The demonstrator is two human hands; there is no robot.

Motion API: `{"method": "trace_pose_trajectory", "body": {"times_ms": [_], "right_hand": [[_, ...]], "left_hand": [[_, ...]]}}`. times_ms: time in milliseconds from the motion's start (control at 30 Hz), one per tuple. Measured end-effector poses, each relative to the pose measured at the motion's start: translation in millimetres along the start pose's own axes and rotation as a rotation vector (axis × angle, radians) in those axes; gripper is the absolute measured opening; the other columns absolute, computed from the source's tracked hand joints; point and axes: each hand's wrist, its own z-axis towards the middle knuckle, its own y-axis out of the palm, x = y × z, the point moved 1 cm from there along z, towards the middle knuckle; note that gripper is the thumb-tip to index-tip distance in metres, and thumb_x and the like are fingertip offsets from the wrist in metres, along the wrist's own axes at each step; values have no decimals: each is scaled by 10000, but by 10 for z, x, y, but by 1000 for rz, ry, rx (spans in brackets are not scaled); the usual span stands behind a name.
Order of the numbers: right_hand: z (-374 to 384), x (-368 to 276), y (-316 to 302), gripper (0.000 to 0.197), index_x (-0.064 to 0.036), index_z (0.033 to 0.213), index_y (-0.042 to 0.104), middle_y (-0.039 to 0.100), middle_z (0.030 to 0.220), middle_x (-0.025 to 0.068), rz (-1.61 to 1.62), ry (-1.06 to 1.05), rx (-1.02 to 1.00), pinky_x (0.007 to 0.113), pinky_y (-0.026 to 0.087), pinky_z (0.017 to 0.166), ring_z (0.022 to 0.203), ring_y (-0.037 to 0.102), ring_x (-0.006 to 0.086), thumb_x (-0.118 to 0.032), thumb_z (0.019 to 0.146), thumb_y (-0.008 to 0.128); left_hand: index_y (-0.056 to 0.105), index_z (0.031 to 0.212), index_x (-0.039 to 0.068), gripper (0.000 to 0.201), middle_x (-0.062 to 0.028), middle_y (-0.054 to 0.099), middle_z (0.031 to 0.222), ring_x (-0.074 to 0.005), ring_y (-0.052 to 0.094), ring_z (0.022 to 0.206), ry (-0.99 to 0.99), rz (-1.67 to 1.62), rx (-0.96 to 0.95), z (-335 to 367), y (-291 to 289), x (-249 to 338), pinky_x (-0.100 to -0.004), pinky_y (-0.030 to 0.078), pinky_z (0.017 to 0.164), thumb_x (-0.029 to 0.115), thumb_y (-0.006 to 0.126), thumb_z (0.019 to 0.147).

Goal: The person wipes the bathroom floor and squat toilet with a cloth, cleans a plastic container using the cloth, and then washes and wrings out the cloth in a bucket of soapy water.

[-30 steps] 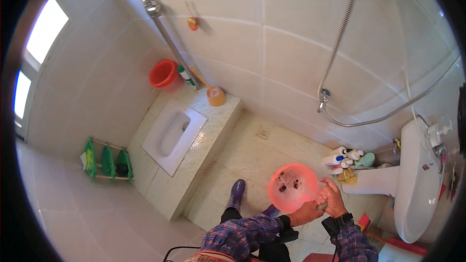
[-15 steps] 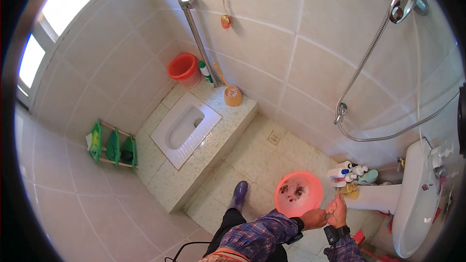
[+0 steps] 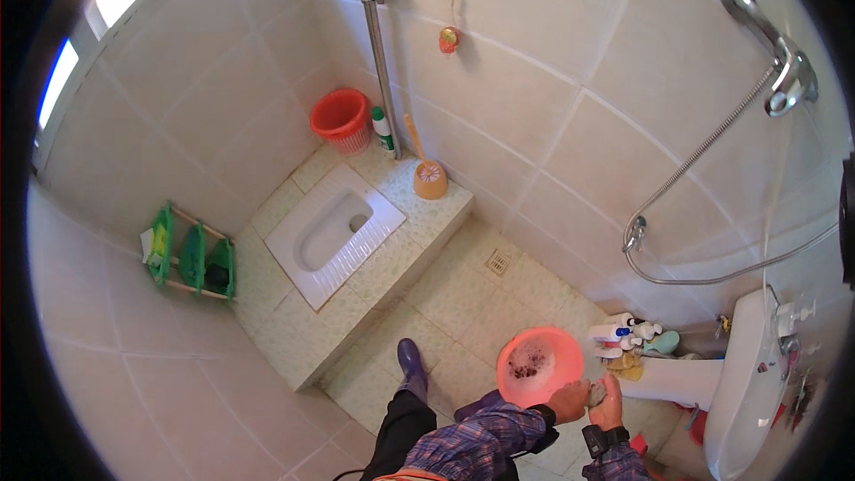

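My left hand (image 3: 568,402) reaches over the right edge of a pink basin (image 3: 576,344), its fingers closed. Close against it, my right hand (image 3: 608,404) is raised with curled fingers. A small greyish thing (image 3: 595,393) shows between the two hands, too small to make out. Inside the basin lies cloudy, foamy water (image 3: 535,385) with a dark clump (image 3: 527,362) in it. A dark band sits on each wrist, below plaid sleeves (image 3: 481,432).
Bottles (image 3: 614,331) and a yellow cloth (image 3: 628,367) stand by the washbasin pedestal (image 3: 677,380). The white washbasin (image 3: 748,392) is at the right. Left are a raised squat toilet (image 3: 334,236), red bin (image 3: 341,116), orange brush holder (image 3: 429,180) and green rack (image 3: 189,254). A shower hose (image 3: 686,156) hangs right.
The view has shifted, so the basin and hands sit slightly further left. The hands stay together beside the basin; a greyish thing now shows between them.
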Motion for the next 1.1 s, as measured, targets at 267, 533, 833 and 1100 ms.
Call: {"method": "trace_pose_trajectory", "body": {"times_ms": [267, 533, 833, 1100], "right_hand": [[-41, -394, 1093, 162, -72, 1083, 527, 598, 963, 78, -136, 305, -350, 396, 535, 744, 905, 614, 207, -90, 926, 561], [-109, -372, 2424, 445, -32, 1257, 448, 508, 1196, 110, -104, 287, -526, 326, 510, 760, 916, 600, 197, 31, 840, 592], [276, -53, 3441, 529, -25, 1211, 506, 594, 992, 55, -1145, 57, -1053, 285, 460, 819, 897, 573, 139, -111, 734, 717], [-33, -182, 4653, 303, -32, 1018, 562, 569, 1085, 60, -739, 33, -1092, 295, 440, 872, 1006, 525, 138, -147, 792, 730]], "left_hand": [[598, 996, 13, 366, -196, 608, 951, -354, 572, 935, 213, -138, 251, -332, -1052, -591, -439, 447, 781, 274, 745, 786], [604, 1040, 3, 233, -153, 625, 986, -304, 579, 975, 166, -310, 600, -700, -2031, -1368, -415, 458, 819, 173, 460, 972], [582, 987, -24, 310, -125, 601, 888, -140, 559, 831, -76, -1493, 859, -1526, -3489, -1669, -307, 468, 743, 256, 448, 1007], [588, 1025, -33, 240, -134, 581, 914, -248, 575, 852, 158, -426, 884, -1927, -3914, -1708, -328, 464, 778, 177, 477, 989]]}}
